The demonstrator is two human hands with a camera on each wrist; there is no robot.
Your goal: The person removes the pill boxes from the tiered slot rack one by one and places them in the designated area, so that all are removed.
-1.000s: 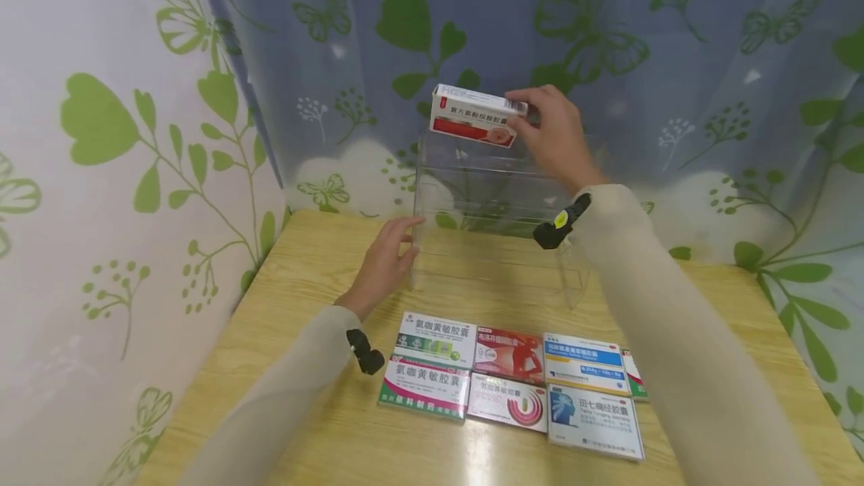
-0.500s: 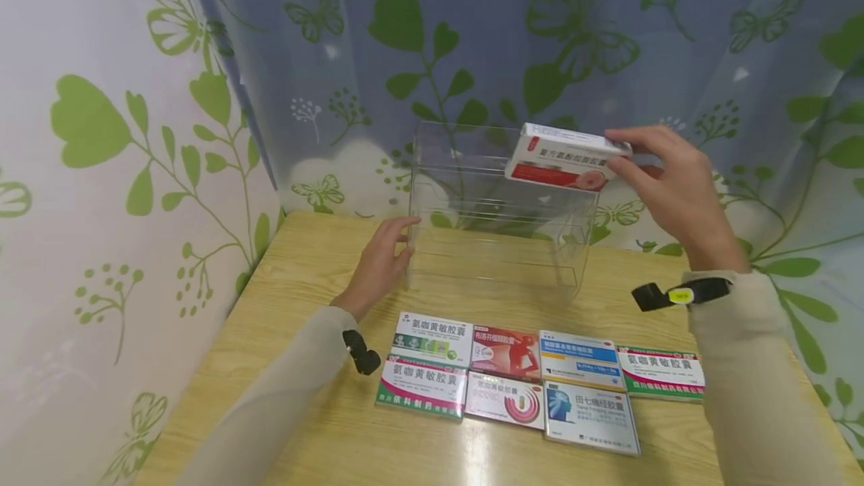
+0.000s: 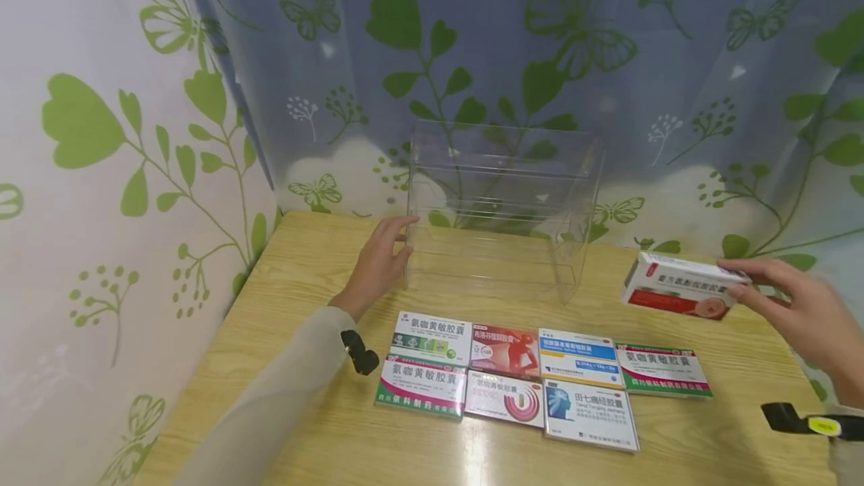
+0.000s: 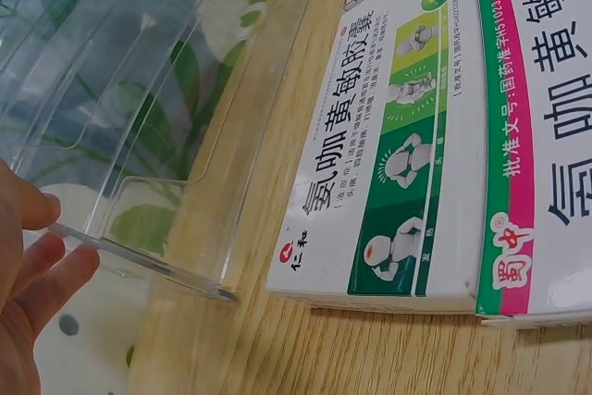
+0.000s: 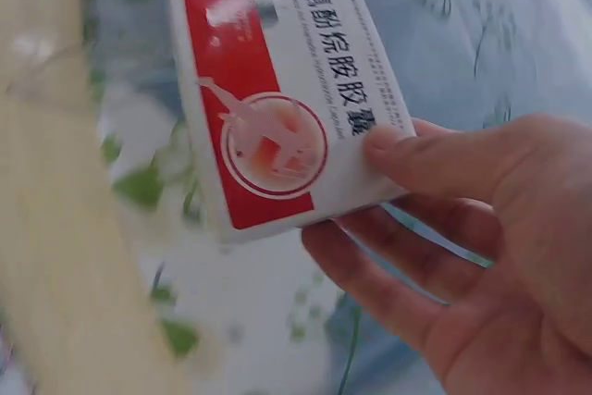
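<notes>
My left hand [image 3: 378, 265] is at the left side of a clear plastic tiered display rack [image 3: 499, 220]. In the left wrist view its fingers [image 4: 57, 277] lie at the edge of the clear panel, with digits on either side of it. My right hand [image 3: 806, 310] holds a red-and-white medicine box [image 3: 685, 287] by its right end, above the table right of the rack. The right wrist view shows the thumb on the box's printed face and fingers beneath its edge. The box's far end is cut off in that view.
Several medicine boxes lie flat before the rack, among them a green-and-white one [image 3: 432, 337], a red one [image 3: 505, 351], a blue-and-white one [image 3: 582, 358] and a green-edged one [image 3: 664, 371] at the right. Behind the wooden table [image 3: 304, 246] hangs a leaf-patterned curtain [image 3: 324, 118].
My right hand has carried the red-and-white box from above the rack to the right and down toward the table. The left hand has stayed at the rack's side.
</notes>
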